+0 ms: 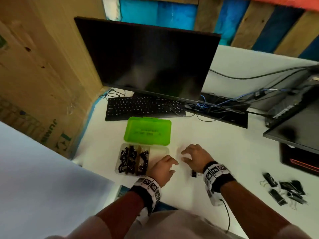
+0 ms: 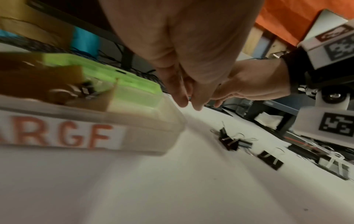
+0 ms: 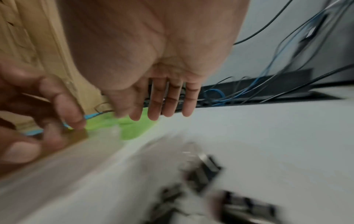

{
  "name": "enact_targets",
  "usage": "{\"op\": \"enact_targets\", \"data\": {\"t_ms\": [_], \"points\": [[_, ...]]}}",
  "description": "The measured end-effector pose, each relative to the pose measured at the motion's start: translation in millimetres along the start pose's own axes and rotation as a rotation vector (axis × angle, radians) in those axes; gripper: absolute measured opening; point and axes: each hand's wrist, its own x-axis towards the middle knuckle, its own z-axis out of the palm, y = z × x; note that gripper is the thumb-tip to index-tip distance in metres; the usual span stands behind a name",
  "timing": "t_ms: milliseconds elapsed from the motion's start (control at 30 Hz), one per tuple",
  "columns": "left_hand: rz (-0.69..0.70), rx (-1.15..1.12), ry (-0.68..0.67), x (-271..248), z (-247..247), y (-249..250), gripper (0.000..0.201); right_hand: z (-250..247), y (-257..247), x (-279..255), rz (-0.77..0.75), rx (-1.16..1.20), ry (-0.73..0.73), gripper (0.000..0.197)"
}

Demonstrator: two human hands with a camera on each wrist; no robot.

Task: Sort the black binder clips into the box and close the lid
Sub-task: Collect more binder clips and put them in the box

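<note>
The clear box (image 1: 159, 153) lies open on the white desk, its green lid (image 1: 148, 131) folded back toward the keyboard. Several black binder clips (image 1: 133, 160) fill its left compartments; the right end shows none. My left hand (image 1: 170, 165) hovers at the box's right end with relaxed fingers (image 2: 182, 97) holding nothing. My right hand (image 1: 186, 156) is just right of it, its fingers (image 3: 168, 103) straight and empty. A small black clip (image 1: 194, 173) lies on the desk under my right wrist. The wrist views are blurred.
A pile of larger black clips (image 1: 284, 190) lies at the right of the desk. Behind the box are a keyboard (image 1: 145, 107), a dark monitor (image 1: 150, 59) and tangled cables (image 1: 224, 104). A second screen (image 1: 296, 128) stands at the right edge.
</note>
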Motion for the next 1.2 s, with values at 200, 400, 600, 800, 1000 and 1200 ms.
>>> {"op": "enact_targets", "data": {"t_ms": [200,400,600,800,1000,1200], "points": [[0.096,0.165,-0.241,23.4,42.0,18.3,0.057,-5.7,58.3,-54.3,0.189,-0.026,-0.315,0.098],[0.118,0.214,-0.312,50.5,66.2,36.3,0.094,34.5,63.8,-72.3,0.2,-0.018,-0.196,0.074],[0.073,0.28,-0.271,58.0,75.5,47.5,0.048,44.4,69.2,-75.9,0.098,-0.006,-0.051,0.047],[0.008,0.218,-0.217,49.2,53.6,31.8,0.031,33.9,83.1,-70.6,0.142,0.174,0.08,0.034],[-0.038,0.089,-0.048,34.6,34.1,23.9,0.028,22.0,57.7,-44.4,0.078,0.282,0.155,0.016],[-0.096,-0.03,0.193,6.7,-7.6,14.9,0.029,2.9,-2.4,11.3,-0.127,0.352,0.187,0.022]]}}
